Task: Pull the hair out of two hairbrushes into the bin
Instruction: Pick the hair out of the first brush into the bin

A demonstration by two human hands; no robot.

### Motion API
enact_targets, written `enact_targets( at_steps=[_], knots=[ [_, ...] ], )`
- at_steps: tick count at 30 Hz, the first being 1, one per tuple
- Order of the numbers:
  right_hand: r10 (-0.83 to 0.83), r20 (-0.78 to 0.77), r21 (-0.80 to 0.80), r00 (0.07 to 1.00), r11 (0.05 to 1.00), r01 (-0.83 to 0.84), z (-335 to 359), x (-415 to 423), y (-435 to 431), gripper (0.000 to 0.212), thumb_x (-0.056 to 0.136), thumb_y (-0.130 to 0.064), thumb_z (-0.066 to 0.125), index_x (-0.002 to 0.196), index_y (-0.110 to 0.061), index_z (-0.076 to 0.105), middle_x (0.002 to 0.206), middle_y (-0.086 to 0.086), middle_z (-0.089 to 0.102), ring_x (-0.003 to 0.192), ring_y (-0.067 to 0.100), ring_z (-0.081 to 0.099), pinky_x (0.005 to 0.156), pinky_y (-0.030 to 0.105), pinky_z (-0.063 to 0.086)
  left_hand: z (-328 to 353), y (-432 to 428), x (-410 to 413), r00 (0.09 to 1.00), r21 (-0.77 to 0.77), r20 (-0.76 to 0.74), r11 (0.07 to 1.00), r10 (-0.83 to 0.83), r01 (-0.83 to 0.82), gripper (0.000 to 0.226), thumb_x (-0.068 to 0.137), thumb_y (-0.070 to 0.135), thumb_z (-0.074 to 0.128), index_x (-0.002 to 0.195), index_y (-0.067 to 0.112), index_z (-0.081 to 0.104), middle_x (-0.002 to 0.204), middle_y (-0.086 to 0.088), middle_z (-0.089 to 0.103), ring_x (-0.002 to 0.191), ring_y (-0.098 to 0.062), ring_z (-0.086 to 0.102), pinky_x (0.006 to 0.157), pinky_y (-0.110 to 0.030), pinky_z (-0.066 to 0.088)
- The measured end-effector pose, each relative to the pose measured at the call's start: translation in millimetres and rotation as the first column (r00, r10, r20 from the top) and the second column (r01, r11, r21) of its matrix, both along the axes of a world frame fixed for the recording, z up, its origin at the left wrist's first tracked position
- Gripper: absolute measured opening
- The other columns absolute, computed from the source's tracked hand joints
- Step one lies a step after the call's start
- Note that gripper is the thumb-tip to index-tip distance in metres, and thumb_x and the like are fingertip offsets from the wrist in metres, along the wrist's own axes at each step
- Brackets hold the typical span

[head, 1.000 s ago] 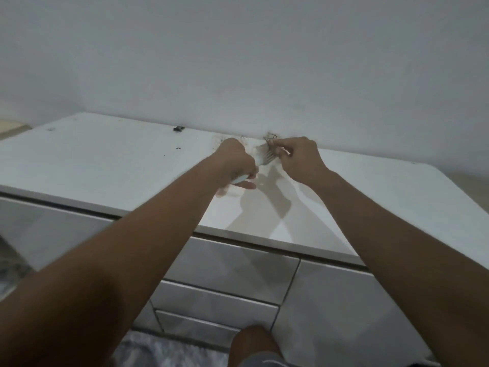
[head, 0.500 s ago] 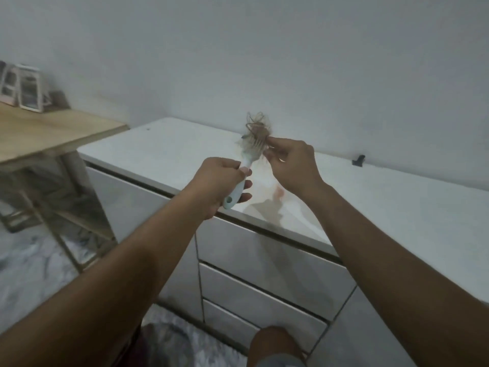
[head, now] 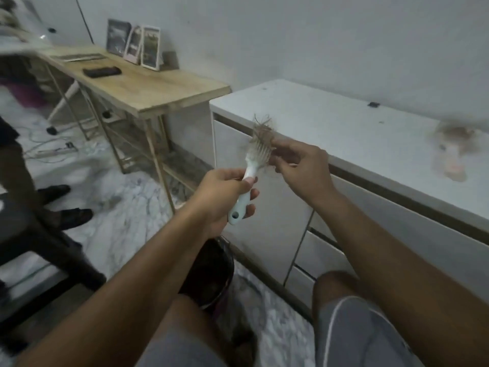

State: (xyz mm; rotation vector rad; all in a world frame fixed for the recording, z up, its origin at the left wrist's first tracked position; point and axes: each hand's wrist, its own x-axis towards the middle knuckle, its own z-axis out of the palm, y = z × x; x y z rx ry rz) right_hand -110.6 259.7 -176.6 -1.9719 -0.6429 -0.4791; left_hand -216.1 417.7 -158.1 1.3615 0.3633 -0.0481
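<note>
My left hand (head: 222,194) grips the pale blue-white handle of a hairbrush (head: 251,168), held upright in front of the cabinet. A tuft of brown hair (head: 263,131) sits tangled in its bristles. My right hand (head: 301,168) pinches that hair at the brush head with thumb and fingertips. A second hairbrush (head: 453,152), pinkish and blurred, with hair on it, lies on the white cabinet top (head: 330,123) at the right. A dark bin (head: 211,274) stands on the floor below my left forearm, partly hidden by it.
A wooden side table (head: 148,86) with picture frames (head: 140,46) and a dark flat object stands left of the cabinet. A black chair and another person's feet (head: 68,202) are at the left. Cables lie on the marble floor. My knees are at the bottom.
The view swung left and down, bringing the floor, bin and side table into sight. Both hands carried the brush off the cabinet top towards me; my right hand kept its pinch on the hair.
</note>
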Motion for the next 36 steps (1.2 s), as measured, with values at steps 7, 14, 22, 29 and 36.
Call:
enact_targets(
  at_steps=[7, 14, 22, 29, 36],
  knots=[
    [0.072, -0.112, 0.011, 0.991, 0.997, -0.072, -56.8, -9.2, 37.8, 0.019, 0.083, -0.005, 0.075, 0.102, -0.009, 0.075, 0.088, 0.003, 0.076, 0.075, 0.01, 0.074, 0.067, 0.034, 0.063, -47.2, 19.8, -31.5, 0.988, -0.077, -0.096, 0.989, 0.118, -0.126, 0.026, 0.097, 0.0, 0.055, 0.122, 0.0, 0.063, 0.115, -0.013, 0.07, 0.073, -0.017, 0.059, 0.05, -0.027, 0.046],
    [0.245, -0.233, 0.04, 0.941, 0.969, -0.242, -101.2, -11.0, 63.5, 0.012, 0.082, -0.008, 0.077, 0.093, -0.012, 0.074, 0.083, 0.002, 0.075, 0.076, 0.011, 0.074, 0.07, 0.036, 0.062, -84.2, 23.9, -51.8, 0.935, -0.067, -0.19, 0.947, 0.298, -0.315, 0.021, 0.096, 0.002, 0.053, 0.113, 0.006, 0.066, 0.115, -0.015, 0.072, 0.071, -0.018, 0.059, 0.05, -0.03, 0.044],
    [0.408, -0.266, -0.05, 0.873, 0.899, -0.435, -153.0, -9.4, 102.0, 0.017, 0.084, -0.012, 0.074, 0.101, -0.014, 0.073, 0.093, -0.008, 0.072, 0.083, 0.004, 0.069, 0.076, 0.024, 0.06, -143.2, 37.1, -61.2, 0.82, -0.054, -0.293, 0.848, 0.491, -0.527, 0.011, 0.099, 0.013, 0.057, 0.107, 0.008, 0.063, 0.109, -0.012, 0.072, 0.065, -0.016, 0.054, 0.044, -0.027, 0.04],
    [0.523, -0.559, -0.007, 0.644, 0.773, -0.634, -225.5, -18.1, 136.9, 0.075, 0.08, -0.029, 0.079, 0.145, -0.029, 0.043, 0.137, -0.008, 0.059, 0.125, 0.004, 0.056, 0.084, 0.029, 0.06, -204.8, 72.9, -72.4, 0.799, -0.052, -0.324, 0.834, 0.506, -0.549, 0.011, 0.098, 0.013, 0.057, 0.106, 0.011, 0.064, 0.102, -0.008, 0.073, 0.062, -0.015, 0.054, 0.045, -0.027, 0.04],
    [0.423, -0.476, -0.028, 0.771, 0.869, -0.494, -279.6, -24.6, 152.2, 0.036, 0.079, -0.013, 0.081, 0.115, -0.013, 0.073, 0.103, -0.003, 0.076, 0.095, 0.001, 0.071, 0.085, 0.016, 0.055, -260.0, 88.4, -85.3, 0.813, -0.113, -0.368, 0.846, 0.452, -0.521, 0.022, 0.1, 0.013, 0.054, 0.115, 0.016, 0.07, 0.104, -0.004, 0.073, 0.062, -0.011, 0.054, 0.046, -0.027, 0.042]
  ],
)
